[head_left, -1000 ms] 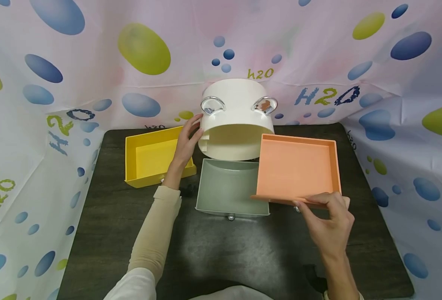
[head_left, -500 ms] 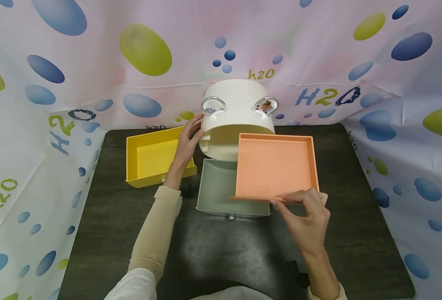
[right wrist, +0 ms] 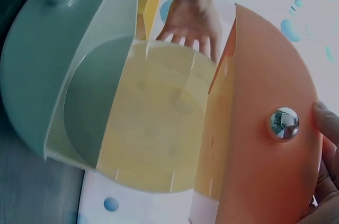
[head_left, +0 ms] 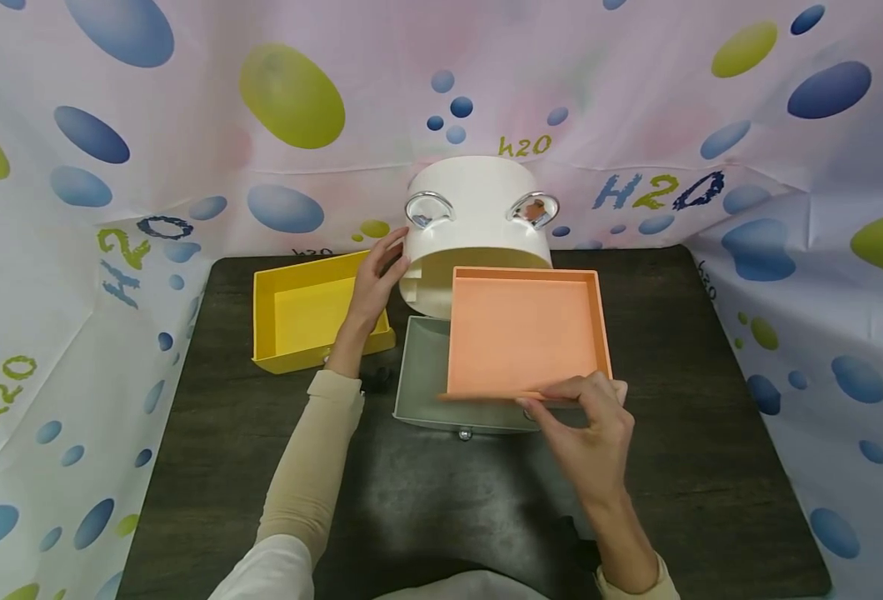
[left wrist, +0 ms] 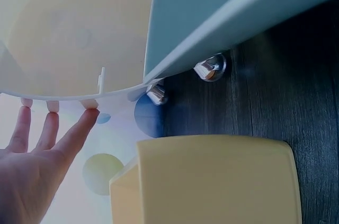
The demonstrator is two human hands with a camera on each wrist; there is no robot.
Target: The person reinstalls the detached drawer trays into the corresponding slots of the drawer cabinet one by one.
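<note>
A white round drawer cabinet (head_left: 479, 200) with two chrome rings on its front stands at the back of the table. My left hand (head_left: 374, 283) touches its left side with extended fingertips, as the left wrist view also shows. In my right hand (head_left: 591, 433), the front panel of an orange drawer (head_left: 524, 333) is pinched near its right end, thumb on the front face below the chrome knob (right wrist: 284, 124). This drawer is raised before the cabinet's open upper part, overlapping the sage-green drawer (head_left: 422, 383), which is pulled out from the bottom.
A yellow drawer (head_left: 284, 321) lies on the dark wooden table (head_left: 209, 467), left of the cabinet and partly behind my left forearm. Short chrome feet (left wrist: 211, 68) show under the cabinet. A patterned curtain (head_left: 187, 100) hangs close behind the table and along its sides.
My right hand has carried the orange drawer leftward, from the cabinet's right side to before its opening and over the green drawer. The left hand has stayed on the cabinet.
</note>
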